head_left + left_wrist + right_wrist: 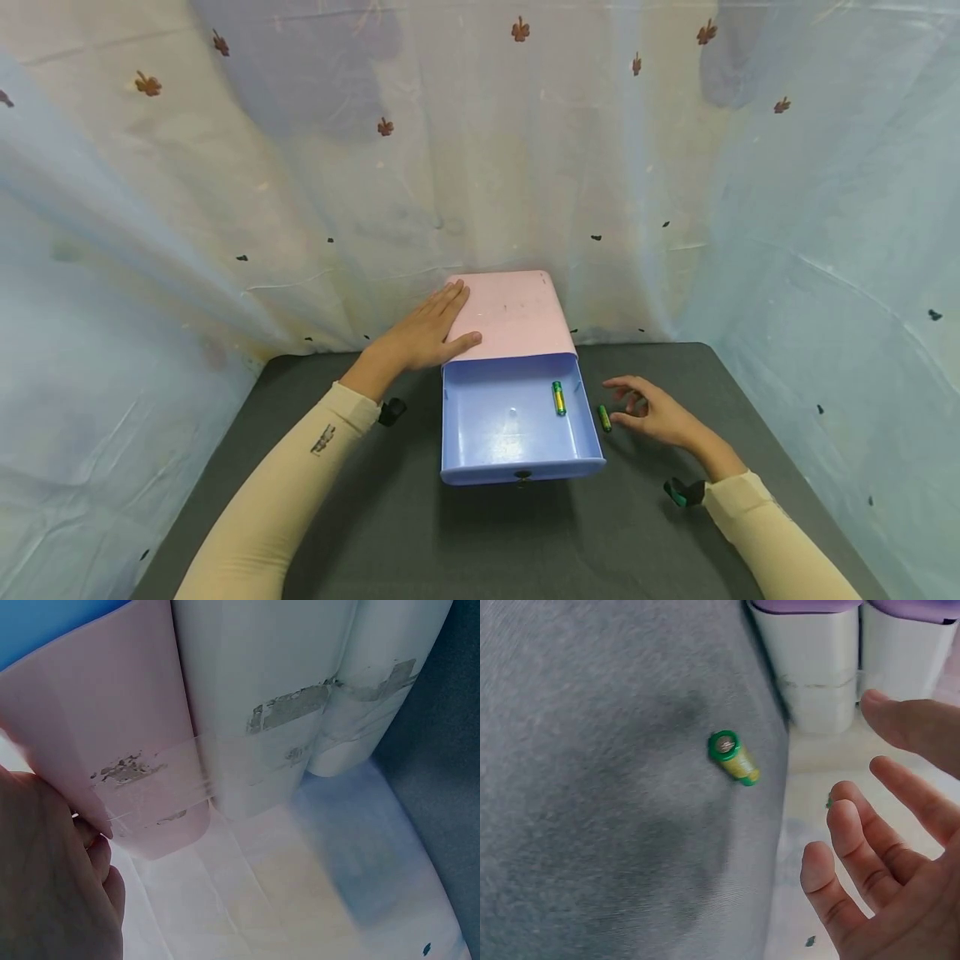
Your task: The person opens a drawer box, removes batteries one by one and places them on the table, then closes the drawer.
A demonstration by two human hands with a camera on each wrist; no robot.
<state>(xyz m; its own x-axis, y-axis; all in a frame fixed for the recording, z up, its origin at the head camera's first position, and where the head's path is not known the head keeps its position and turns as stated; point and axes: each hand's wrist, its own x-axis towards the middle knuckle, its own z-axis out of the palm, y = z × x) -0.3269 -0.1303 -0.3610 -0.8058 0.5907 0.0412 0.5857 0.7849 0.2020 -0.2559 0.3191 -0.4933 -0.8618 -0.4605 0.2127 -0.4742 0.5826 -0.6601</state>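
A small drawer unit with a pink top (510, 312) stands at the back of the table, its blue drawer (487, 425) pulled out toward me. One green-and-yellow battery (558, 398) lies inside the drawer, near its right wall. My left hand (423, 333) rests on the left edge of the pink top, fingers straight and thumb spread. A second battery (604, 418) (735, 759) lies on the table just right of the drawer. Beside it hovers my right hand (652, 412) (889, 862), fingers loosely bent and apart, holding nothing; the battery is clear of the fingertips.
The dark grey table (360, 542) ends at a pale patterned curtain (480, 167) behind the unit. More curtain hangs at both sides. Below the pink section, the left wrist view shows the unit's whitish lower sections (255, 675), crossed by clear tape. A small keyed lock (522, 476) is on the drawer front.
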